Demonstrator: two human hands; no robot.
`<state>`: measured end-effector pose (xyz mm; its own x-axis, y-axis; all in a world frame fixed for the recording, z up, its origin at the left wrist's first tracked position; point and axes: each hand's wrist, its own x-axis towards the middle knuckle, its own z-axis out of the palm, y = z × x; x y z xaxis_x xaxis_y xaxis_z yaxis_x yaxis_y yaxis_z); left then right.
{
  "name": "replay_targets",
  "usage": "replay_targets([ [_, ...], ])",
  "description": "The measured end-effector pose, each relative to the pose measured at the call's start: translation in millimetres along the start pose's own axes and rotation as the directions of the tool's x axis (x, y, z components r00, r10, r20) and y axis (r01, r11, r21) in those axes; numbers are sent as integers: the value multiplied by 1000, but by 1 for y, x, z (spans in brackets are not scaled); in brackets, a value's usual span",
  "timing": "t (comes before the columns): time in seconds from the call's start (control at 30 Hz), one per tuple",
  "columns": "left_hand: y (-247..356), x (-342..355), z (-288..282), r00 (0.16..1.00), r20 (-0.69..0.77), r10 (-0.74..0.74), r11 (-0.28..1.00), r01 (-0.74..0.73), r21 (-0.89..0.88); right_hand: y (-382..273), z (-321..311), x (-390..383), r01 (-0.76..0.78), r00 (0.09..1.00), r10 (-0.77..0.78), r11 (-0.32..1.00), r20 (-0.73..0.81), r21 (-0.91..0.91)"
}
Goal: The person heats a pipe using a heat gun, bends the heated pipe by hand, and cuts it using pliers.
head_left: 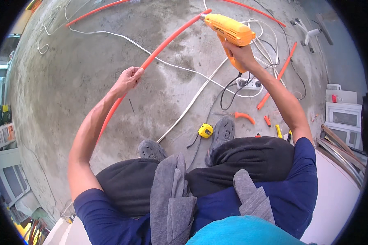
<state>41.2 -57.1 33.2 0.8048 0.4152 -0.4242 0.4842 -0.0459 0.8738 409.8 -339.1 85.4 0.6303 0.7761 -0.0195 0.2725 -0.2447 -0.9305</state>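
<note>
My left hand [129, 79] is closed around a long orange-red plastic pipe [167, 43], which runs in a gentle curve from beside my left arm up to the far middle. In my right hand [241, 56] is a yellow heat gun [232, 31], gripped by its handle. The gun's metal nozzle points left and is right by the pipe's far end; whether the two touch, I cannot tell. From the handle a dark cord leads down toward a white power strip [253, 84] on the floor.
White cable [188, 107] loops across the concrete floor [106, 53]. Another orange-red pipe [288, 61] lies at the right. Near my shoes are a yellow tape measure [205, 130], an orange-handled tool [244, 117], a short pipe piece [267, 121] and a yellow-handled tool [278, 131].
</note>
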Motion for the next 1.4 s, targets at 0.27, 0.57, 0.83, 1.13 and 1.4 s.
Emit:
replay_targets([
  [0.27,-12,4,-10,1000,15,-19,1000,19,1,-8,11,-9,30,999,-30,999,29,23],
  [0.57,-10,4,-7,1000,12,-13,1000,13,4,-16,32,-31,2,992,-11,997,123,78],
  [0.83,-9,4,-8,998,30,-49,999,49,-8,-25,46,-44,129,983,-128,992,133,-3],
  [1.13,-14,5,-5,1000,-16,-15,1000,15,-2,-26,60,-51,137,967,-120,989,225,-60],
  [1.4,-14,7,-8,999,41,-20,999,22,-45,-23,65,-56,349,918,-285,912,275,-217],
])
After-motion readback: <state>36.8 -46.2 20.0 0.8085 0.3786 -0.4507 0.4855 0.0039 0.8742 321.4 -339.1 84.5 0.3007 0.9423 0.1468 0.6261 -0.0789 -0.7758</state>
